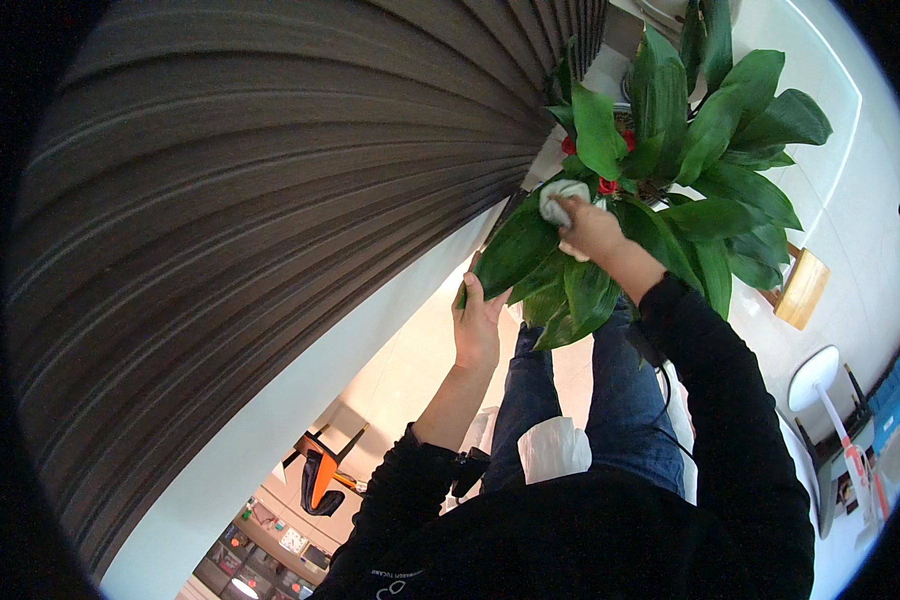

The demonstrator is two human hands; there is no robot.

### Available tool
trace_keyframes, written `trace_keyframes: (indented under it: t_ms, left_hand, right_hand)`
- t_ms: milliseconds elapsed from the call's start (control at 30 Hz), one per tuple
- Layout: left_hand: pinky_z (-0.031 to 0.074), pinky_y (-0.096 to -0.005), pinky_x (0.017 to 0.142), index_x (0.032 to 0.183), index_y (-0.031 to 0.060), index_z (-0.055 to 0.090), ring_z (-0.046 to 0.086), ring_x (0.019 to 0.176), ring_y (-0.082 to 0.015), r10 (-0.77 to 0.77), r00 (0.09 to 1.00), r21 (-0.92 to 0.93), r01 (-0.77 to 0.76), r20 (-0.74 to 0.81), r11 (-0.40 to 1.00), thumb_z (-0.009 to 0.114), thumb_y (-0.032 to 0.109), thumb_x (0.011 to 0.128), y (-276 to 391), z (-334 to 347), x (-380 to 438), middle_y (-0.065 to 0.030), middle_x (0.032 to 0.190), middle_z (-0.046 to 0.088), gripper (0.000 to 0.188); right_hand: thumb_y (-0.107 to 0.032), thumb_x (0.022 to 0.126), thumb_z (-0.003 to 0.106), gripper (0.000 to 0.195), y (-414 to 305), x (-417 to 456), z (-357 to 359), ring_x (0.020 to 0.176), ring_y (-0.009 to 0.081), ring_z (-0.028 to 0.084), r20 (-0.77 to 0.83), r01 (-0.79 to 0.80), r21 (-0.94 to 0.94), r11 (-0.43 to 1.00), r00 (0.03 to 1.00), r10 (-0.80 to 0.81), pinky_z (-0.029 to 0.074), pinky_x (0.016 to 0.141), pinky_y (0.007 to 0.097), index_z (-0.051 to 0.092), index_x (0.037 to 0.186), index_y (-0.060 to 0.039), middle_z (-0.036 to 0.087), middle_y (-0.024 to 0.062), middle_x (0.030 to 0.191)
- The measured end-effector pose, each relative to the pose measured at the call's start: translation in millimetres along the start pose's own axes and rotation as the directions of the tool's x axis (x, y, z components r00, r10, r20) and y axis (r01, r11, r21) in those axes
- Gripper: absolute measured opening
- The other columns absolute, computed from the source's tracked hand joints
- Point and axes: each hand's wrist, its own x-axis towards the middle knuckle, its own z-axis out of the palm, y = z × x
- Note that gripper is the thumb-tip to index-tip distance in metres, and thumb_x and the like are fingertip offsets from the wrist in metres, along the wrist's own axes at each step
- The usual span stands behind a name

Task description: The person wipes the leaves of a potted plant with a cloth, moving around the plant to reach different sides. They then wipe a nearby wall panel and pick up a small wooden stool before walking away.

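A large potted plant (660, 112) with broad green leaves stands before me, small red flowers (608, 186) among its stems. My left hand (478, 322) holds the tip of one wide leaf (516, 244), thumb on top and fingers beneath. On the upper face of that same leaf, near its base, my right hand (591, 229) presses a crumpled whitish cloth or tissue (562, 201). The leaf slants down towards my left hand. Foliage hides most of the pot.
A dark pleated blind or curtain (285, 165) fills the left, close to the leaves. White paper (555, 450) hangs at my waist. On the right are a wooden block-like piece (801, 289) and a round white lamp or mirror (813, 378). A chair (322, 472) stands lower left.
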Motion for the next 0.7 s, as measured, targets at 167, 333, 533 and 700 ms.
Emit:
trace_keyframes:
  t_ms: [167,333,533,700]
  left_hand:
    - [0.032,-0.0454,0.109,0.137,-0.0062,0.028,0.043,0.125,-0.0288,0.003,1.000,0.029,-0.003,-0.007,1.000,0.034,0.037,0.099,6.1,2.7,-5.8,-0.0186,0.135,0.043,0.058]
    - [0.031,-0.0453,0.109,0.137,-0.0073,0.027,0.043,0.125,-0.0291,0.017,1.000,0.013,-0.017,0.020,1.000,0.033,0.038,0.099,6.3,7.4,-6.8,-0.0198,0.134,0.043,0.059]
    - [0.032,-0.0455,0.109,0.136,-0.0080,0.027,0.043,0.125,-0.0293,0.010,1.000,0.013,-0.010,-0.019,1.000,0.033,0.038,0.099,5.2,-0.9,-9.4,-0.0202,0.133,0.043,0.060]
    - [0.033,-0.0451,0.109,0.136,-0.0078,0.029,0.044,0.124,-0.0295,0.002,1.000,0.005,-0.002,-0.002,1.000,0.033,0.038,0.099,2.4,4.9,-7.0,-0.0195,0.133,0.044,0.059]
  right_hand:
    - [-0.023,0.077,0.061,0.061,31.5,45.5,-2.3,0.096,0.0341,0.060,0.238,-0.119,-0.199,0.973,0.957,0.166,0.049,0.081,0.0441,0.043,0.135,-0.0188,0.061,0.0169,0.111]
    - [-0.022,0.075,0.060,0.060,55.2,60.4,6.8,0.101,0.0327,0.059,0.332,-0.092,-0.339,0.936,0.919,0.211,0.048,0.084,0.0437,0.044,0.133,-0.0130,0.058,0.0181,0.117]
    - [-0.023,0.075,0.060,0.041,16.4,52.1,-12.5,0.100,0.0318,0.060,0.544,-0.050,-0.421,0.906,0.785,0.296,0.049,0.084,0.0434,0.059,0.115,-0.0117,0.060,0.0163,0.111]
    - [-0.023,0.077,0.058,0.047,28.0,36.2,1.1,0.096,0.0331,0.061,0.458,-0.001,-0.348,0.938,0.872,0.171,0.050,0.081,0.0427,0.054,0.123,-0.0177,0.059,0.0188,0.110]
